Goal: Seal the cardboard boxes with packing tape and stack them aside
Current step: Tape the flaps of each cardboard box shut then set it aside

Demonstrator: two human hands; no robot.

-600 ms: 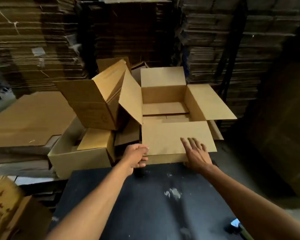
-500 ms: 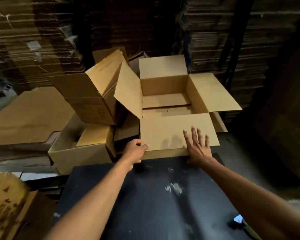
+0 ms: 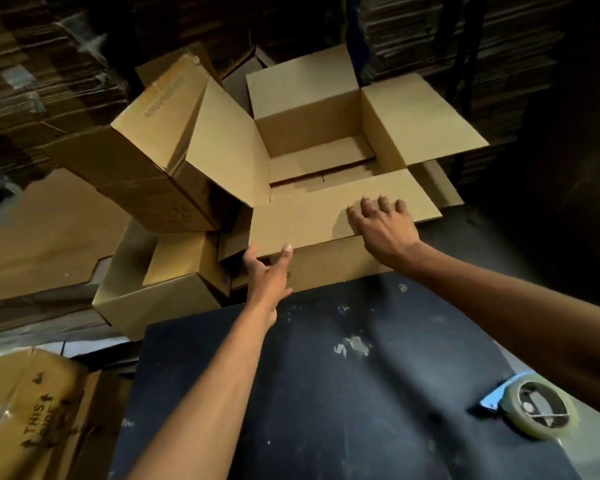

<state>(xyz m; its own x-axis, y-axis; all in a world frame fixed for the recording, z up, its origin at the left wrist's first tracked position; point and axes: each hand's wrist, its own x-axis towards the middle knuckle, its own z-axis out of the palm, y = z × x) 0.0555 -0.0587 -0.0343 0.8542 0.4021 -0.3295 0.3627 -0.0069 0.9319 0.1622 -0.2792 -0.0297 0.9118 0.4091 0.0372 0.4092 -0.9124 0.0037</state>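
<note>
An open cardboard box (image 3: 312, 133) stands at the far edge of the black table (image 3: 326, 393), its left, far and right flaps standing out. The near flap (image 3: 309, 223) is folded inward over the opening. My right hand (image 3: 385, 230) rests on that flap with the fingers spread. My left hand (image 3: 267, 271) is at the box's near-left corner, thumb and forefinger spread and touching the flap's fold edge; its other fingers are hidden. A roll of clear packing tape (image 3: 537, 408) lies on the table at the lower right, under my right forearm.
Several open boxes (image 3: 160, 157) lie jumbled left of the table, one low box (image 3: 146, 303) touching its corner. Stacks of flat cardboard (image 3: 42, 81) fill the back and left. A printed box (image 3: 32, 410) sits at the lower left. Dark floor lies to the right.
My left hand has loosened from a curled grip at the corner to spread fingers. My right hand stays on the near flap. The view has tilted down, bringing the tape roll into sight.
</note>
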